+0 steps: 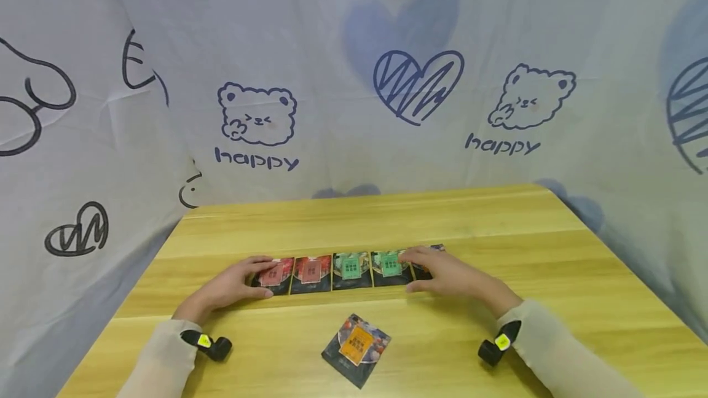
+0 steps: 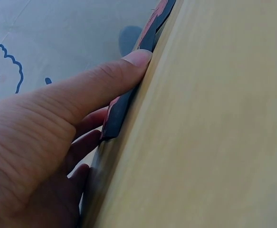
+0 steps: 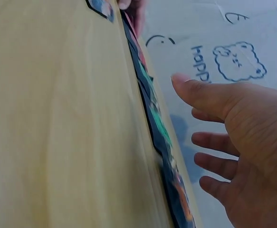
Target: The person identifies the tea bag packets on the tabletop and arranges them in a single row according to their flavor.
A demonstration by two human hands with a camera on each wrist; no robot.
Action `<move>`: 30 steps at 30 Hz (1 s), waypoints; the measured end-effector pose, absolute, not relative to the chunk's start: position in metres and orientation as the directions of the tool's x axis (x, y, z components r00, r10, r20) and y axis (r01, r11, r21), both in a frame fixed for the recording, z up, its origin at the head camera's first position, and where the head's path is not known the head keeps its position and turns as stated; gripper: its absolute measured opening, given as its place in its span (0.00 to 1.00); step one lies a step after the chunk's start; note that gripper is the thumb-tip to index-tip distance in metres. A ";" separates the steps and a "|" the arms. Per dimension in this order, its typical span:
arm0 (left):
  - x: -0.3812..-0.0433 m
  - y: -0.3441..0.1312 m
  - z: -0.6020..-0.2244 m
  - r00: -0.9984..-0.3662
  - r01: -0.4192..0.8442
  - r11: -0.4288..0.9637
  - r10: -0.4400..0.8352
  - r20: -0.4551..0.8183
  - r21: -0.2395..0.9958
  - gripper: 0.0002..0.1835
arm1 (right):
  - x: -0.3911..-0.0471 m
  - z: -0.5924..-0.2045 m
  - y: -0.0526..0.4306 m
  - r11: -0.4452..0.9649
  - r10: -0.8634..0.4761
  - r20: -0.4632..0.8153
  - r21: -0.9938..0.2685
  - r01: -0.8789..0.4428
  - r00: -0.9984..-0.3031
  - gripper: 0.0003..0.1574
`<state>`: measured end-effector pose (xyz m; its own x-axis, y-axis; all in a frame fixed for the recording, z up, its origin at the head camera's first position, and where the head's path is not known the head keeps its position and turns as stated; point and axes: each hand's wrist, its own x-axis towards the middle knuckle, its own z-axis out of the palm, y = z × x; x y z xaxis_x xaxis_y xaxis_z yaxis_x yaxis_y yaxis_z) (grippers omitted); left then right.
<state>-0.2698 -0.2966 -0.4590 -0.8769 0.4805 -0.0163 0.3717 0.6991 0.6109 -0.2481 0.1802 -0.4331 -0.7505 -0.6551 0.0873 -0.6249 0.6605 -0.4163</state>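
Five flat dark packets lie in a row across the table. From the left come two with red labels, a first red packet (image 1: 281, 281) and a second red packet (image 1: 311, 271). Beside them are two green-labelled packets (image 1: 351, 268). The last, an orange-labelled packet (image 3: 182, 202), is mostly hidden by my right hand in the head view. My left hand (image 1: 235, 281) rests at the left end of the row, thumb on the first red packet's near edge, fingers by its far side. Over the right end hovers my right hand (image 1: 450, 275), fingers spread, holding nothing.
A loose orange-labelled packet (image 1: 356, 349) lies tilted on the table nearer to me, in front of the row. The wooden table (image 1: 249, 226) ends at the back against a pale printed cloth (image 1: 343, 121), which also hangs at both sides.
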 end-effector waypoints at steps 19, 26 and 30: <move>-0.268 -0.297 -0.455 -0.881 0.364 0.700 0.472 -0.016 0.615 0.41 | -0.223 -0.428 0.145 0.596 -0.730 0.016 -0.472 -0.649 -0.683 0.40; -0.270 -0.295 -0.457 -0.876 0.376 0.704 0.482 -0.016 0.602 0.42 | -0.213 -0.430 0.133 0.579 -0.753 -0.005 -0.480 -0.659 -0.658 0.43; -0.269 -0.295 -0.459 -0.877 0.374 0.705 0.480 -0.016 0.603 0.41 | -0.205 -0.431 0.126 0.582 -0.755 -0.012 -0.474 -0.661 -0.656 0.44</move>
<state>-0.2689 -0.2954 -0.4587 -0.8772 0.4799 -0.0161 0.3745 0.7047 0.6026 -0.2054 0.1256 -0.4312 -0.6559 -0.7548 -0.0119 -0.6611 0.5819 -0.4737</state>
